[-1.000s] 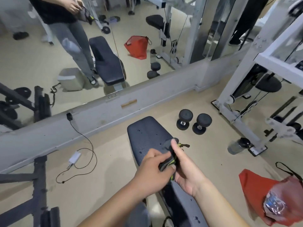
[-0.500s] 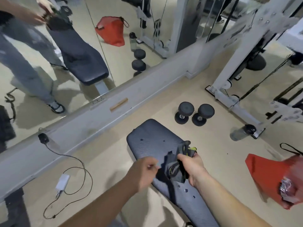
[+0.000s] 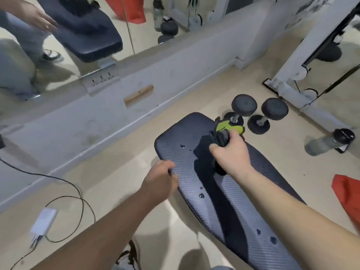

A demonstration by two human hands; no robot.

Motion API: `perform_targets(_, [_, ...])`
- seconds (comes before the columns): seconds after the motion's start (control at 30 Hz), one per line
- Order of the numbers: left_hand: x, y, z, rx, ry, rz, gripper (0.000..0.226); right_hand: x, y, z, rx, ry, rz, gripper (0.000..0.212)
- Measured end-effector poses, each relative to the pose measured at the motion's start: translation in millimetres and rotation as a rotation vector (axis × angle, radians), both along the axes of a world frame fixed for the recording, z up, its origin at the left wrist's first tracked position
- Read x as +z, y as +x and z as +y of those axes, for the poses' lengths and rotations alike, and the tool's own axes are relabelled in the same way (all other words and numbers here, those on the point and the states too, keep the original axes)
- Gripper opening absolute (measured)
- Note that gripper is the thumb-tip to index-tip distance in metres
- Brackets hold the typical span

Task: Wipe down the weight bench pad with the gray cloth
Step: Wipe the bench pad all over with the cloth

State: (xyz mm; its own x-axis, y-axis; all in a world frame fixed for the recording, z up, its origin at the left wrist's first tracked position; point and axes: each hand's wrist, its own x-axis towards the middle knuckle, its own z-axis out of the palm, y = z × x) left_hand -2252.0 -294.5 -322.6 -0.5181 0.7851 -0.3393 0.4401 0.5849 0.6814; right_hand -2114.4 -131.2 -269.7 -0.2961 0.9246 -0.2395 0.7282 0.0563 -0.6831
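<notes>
While the right hand sits over the upper middle of the bench pad, its fingers are curled tight round the gray cloth, bunched into a dark wad with a lime-green bit poking out the far end. The wad looks pressed against the pad surface just below the pad's rounded top end, though I can't tell for sure how firmly it's touching.

The left hand is off on its own at the pad's left edge, fingers hooked over the rim and gripping it. So the hands are apart, one clamped on the cloth and one on the pad.

The pad is dark with a woven, carbon-fibre sort of texture, and runs from centre frame down to the lower right. It has a few small dark spots on it. Can't tell if they're drops or holes.

Two black dumbbells stand on the floor just beyond the pad's top right, and a water bottle lies on its side further right. A red bag pokes in at the right edge. A white charger and its black cable lie on the floor at lower left, and a wall mirror fills the upper left.
</notes>
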Motion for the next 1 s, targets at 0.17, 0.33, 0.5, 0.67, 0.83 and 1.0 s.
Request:
perform_targets(0.17, [-78,0,18,0.044,0.049,0.108,0.027,-114,-4,-25,0.579,0.308,-0.308,0.042])
perform_targets(0.33, [-114,8,28,0.160,0.197,0.185,0.020,-143,4,-20,0.568,0.351,-0.181,0.035])
perform_targets(0.5, [-118,23,10,0.153,0.206,0.192,0.031,-126,21,-43,0.530,0.219,-0.211,0.021])
perform_targets(0.67, [-107,24,-9,-0.033,0.152,0.353,0.020,-117,34,-62,0.519,0.149,-0.282,0.028])
perform_targets(0.83, [-107,4,-13,-0.131,0.085,0.342,0.028,-126,28,-77,0.687,0.236,-0.495,0.067])
perform_targets(1.0, [-116,-14,-8,-0.091,0.137,0.358,0.032,-138,-14,-51,0.668,0.265,-0.458,0.070])
